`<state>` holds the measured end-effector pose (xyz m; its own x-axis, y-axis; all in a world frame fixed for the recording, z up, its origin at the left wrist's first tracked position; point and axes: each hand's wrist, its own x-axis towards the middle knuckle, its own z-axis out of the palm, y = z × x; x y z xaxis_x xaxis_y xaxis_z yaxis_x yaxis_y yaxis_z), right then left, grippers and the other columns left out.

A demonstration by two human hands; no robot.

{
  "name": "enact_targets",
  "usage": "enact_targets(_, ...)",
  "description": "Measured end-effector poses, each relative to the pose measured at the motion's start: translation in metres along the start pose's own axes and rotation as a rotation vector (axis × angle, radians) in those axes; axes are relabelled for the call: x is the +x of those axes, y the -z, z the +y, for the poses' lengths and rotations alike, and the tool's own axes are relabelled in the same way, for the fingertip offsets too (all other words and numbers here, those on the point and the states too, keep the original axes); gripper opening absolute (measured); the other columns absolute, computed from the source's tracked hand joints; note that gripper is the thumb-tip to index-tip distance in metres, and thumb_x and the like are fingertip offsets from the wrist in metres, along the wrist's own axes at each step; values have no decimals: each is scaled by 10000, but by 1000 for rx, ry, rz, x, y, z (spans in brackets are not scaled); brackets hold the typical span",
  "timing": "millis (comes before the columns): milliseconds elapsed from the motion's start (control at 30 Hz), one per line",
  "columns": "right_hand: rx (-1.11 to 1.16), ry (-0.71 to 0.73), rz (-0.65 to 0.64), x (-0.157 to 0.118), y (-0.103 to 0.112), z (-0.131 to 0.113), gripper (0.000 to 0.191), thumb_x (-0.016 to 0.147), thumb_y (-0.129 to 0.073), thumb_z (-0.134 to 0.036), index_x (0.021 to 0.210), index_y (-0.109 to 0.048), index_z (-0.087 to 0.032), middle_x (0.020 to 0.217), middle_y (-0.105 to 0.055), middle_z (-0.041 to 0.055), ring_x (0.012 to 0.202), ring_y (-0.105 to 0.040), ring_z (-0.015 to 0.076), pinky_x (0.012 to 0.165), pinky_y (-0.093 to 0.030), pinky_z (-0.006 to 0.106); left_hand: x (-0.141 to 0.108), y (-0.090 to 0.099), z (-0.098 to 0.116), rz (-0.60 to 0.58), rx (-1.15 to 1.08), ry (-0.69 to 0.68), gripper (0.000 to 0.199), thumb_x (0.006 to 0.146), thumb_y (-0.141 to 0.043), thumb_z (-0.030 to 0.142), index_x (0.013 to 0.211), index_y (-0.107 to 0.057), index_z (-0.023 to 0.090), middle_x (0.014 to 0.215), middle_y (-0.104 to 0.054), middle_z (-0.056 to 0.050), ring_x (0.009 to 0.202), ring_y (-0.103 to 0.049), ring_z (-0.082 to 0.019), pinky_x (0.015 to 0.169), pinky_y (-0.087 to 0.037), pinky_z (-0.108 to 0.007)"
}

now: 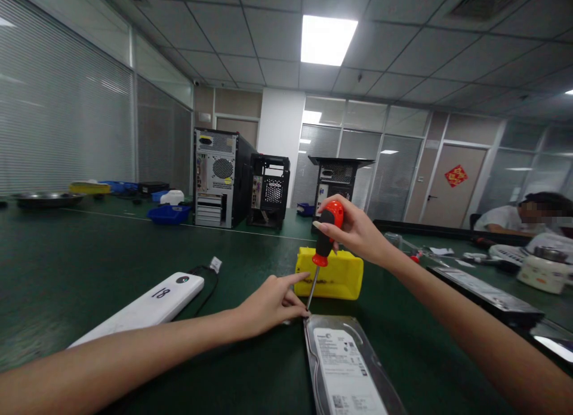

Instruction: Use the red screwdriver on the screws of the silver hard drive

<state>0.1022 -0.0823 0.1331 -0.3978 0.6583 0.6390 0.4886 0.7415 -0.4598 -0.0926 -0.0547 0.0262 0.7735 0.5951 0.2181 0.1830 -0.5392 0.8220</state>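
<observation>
My right hand (347, 227) is wrapped round the red and black handle of a screwdriver (323, 239). The screwdriver tilts slightly, its tip down at the far left corner of a silver hard drive (344, 367) with a white label. At that same corner, the thumb and a finger of my left hand (277, 300) come together beside the tip; whatever small thing may be between them is too small to make out. Its index finger points out past the shaft. Just behind the drive, a yellow plastic bin (353, 274) lies with its opening facing me, small dark bits inside.
A white power bank (152, 307) marked 18, with a black cable, lies left. Computer cases (224, 176) stand at the back near a blue bin (168, 214). Another drive (487, 292) and a pale jar (544, 271) are right. A person (505, 218) sits at far right.
</observation>
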Motion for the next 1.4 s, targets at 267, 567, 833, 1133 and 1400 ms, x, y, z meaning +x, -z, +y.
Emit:
enact_targets(267,43,-6,8,2,-3,5,293,792,-611,-338,1019,-467,-219,812,-493,0,580,-537,100,433,-474,211,-1,-1,-1,20,-8,-7,688,764,-642,225,1368,-338,96,891,-726,-109,819,-683,-215,746,-501,-305)
enact_targets(567,14,48,-55,3,-4,-3,438,817,-586,-337,1196,-370,-295,849,-487,0,569,-503,93,471,-466,220,1,-2,2,20,-42,28,627,741,-664,241,1301,-436,76,891,-723,-127,850,-683,-237,772,-503,-327)
enact_targets(833,28,25,-117,5,-1,-6,342,857,-522,-366,1160,-398,-271,822,-482,-3,609,-523,101,478,-451,204,4,-5,-7,49,-29,54,659,710,-685,224,1305,-435,96,865,-728,-113,831,-687,-231,743,-512,-310)
enact_targets(1133,87,-10,-140,10,2,2,401,863,-517,-355,1225,-366,-272,749,-464,-25,525,-508,83,491,-467,226,0,-6,0,60,7,51,640,729,-659,197,1311,-423,74,884,-725,-121,843,-686,-230,765,-515,-315)
enact_targets(1400,-38,129,1,21,-8,9,222,798,-598,-294,946,-458,-205,817,-446,-15,646,-462,88,570,-422,220,4,4,5,-50,0,38,710,718,-692,203,1345,-376,94,921,-718,-126,870,-680,-241,787,-509,-334)
